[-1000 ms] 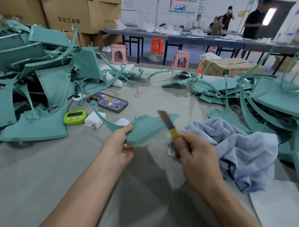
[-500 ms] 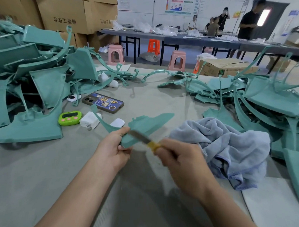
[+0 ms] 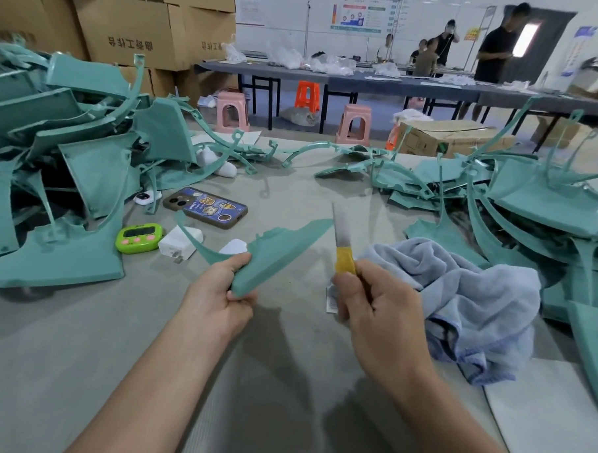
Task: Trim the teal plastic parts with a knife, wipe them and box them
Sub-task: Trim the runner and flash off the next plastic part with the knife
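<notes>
Knife (image 3: 340, 233) swung upright beside part (image 3: 283, 249) in left grip (image 3: 219, 293).

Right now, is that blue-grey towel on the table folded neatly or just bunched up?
Bunched up. The towel lies in a crumpled heap with deep creases, beside the right hand that grips the knife.

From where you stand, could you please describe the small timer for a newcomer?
Start at the big heap of teal parts on the left of the table. At its near right corner, beside a white charger, lies the timer. It alone is lime green, with a dark screen and pink buttons.
</notes>
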{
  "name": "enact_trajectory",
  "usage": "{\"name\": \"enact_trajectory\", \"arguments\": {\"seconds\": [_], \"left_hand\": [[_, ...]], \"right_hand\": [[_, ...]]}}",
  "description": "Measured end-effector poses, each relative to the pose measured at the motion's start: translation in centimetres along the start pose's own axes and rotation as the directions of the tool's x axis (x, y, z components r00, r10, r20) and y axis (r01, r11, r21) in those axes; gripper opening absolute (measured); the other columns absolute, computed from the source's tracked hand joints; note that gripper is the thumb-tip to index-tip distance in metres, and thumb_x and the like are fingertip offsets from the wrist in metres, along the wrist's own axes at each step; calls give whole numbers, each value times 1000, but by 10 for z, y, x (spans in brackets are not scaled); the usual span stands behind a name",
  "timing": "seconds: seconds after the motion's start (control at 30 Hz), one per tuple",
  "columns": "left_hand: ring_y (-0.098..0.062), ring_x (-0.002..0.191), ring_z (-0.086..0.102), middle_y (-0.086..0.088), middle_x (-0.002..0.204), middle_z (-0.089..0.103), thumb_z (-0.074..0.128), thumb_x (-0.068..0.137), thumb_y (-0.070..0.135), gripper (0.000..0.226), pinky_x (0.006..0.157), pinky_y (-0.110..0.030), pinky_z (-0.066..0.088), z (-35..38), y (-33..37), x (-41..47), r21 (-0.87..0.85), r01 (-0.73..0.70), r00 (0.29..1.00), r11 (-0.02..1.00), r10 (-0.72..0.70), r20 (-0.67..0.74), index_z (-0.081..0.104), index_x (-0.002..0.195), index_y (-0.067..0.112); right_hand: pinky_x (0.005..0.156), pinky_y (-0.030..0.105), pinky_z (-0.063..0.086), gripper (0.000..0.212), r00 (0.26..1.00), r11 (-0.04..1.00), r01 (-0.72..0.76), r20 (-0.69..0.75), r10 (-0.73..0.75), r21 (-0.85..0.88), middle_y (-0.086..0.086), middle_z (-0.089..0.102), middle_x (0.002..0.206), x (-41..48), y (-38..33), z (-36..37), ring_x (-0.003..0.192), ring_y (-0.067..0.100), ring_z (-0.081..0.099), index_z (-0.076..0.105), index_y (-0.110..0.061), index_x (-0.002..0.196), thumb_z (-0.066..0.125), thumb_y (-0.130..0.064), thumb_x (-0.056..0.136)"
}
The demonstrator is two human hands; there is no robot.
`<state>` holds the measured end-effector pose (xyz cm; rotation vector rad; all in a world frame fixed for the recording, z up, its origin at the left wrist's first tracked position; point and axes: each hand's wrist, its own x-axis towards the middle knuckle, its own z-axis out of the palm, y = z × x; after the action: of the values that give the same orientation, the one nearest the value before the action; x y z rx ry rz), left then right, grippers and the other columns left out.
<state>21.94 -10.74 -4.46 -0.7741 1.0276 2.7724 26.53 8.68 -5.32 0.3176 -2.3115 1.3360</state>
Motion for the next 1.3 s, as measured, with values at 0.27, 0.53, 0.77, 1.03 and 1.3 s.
{"name": "enact_trajectory", "arguments": {"seconds": [0.27,0.53,0.77,1.03,1.3], "left_hand": [[-4,24,40,-3,51,62,52,101,4,18,24,-11,19,2,-4,-3,14,-11,999,1000,12,-33,52,83,8],[-3,23,31,-6,85,56,52,101,6,14,23,-12,19,-2,-2,5,16,67,997,998,-67,24,51,88,12],[-5,25,39,-7,89,59,57,100,9,12,25,-12,27,0,-6,5,85,86,995,993,-89,35,56,88,12],[-3,22,32,-2,84,48,54,102,11,7,22,-14,20,1,-4,1,113,116,986,987,-128,103,52,96,15],[-3,23,30,-4,89,48,54,100,12,4,22,-13,19,-3,1,2,79,98,990,992,-105,94,52,99,16]], "right_hand": [[54,27,39,25,934,989,145,333,-126,-33,-1,54,65,-9,-9,1,59,17,47,52,-27,75,55,-39,96],[57,17,38,31,995,978,-101,-19,99,-182,-17,62,65,10,12,-14,63,4,54,61,-34,71,58,-28,101],[73,23,45,17,926,942,312,260,-274,-121,-8,66,83,-10,-8,9,76,8,56,67,-24,96,56,-37,98],[63,22,49,19,986,992,-76,-139,89,99,-13,70,69,8,16,-17,62,4,62,75,-35,89,61,-28,100],[64,42,55,24,992,993,119,30,-119,7,-1,70,78,-2,2,-2,68,16,64,71,-32,103,56,-49,95]]}}
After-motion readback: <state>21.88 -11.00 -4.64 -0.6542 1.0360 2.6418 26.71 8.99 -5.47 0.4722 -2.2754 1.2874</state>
